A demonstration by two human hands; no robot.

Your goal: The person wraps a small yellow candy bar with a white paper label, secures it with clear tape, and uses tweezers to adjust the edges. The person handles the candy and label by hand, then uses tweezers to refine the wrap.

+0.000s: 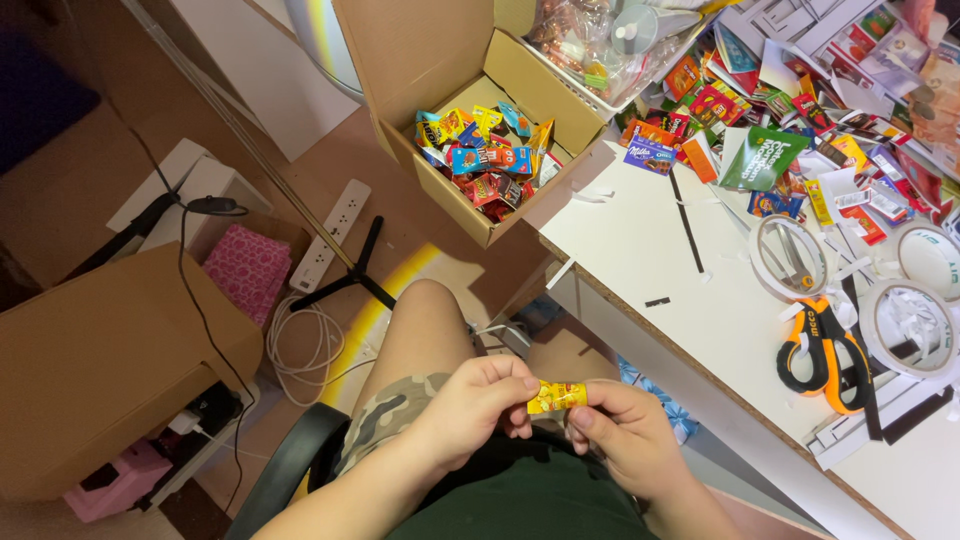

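A small yellow and red miniature packet (556,398) is pinched between both my hands above my lap. My left hand (478,405) grips its left end with thumb and fingers. My right hand (625,438) holds its right end. An open cardboard box (520,75) holding several small colourful packets stands off the table's left edge, beyond my knee. More colourful packets and paper cut-outs (790,110) are piled on the white table (690,310) at the upper right.
Orange-and-black scissors (822,352) and rolls of tape (910,325) lie on the table at right. A closed cardboard box (100,370), a white power strip (328,232), cables and a pink cloth (246,268) are on the floor at left.
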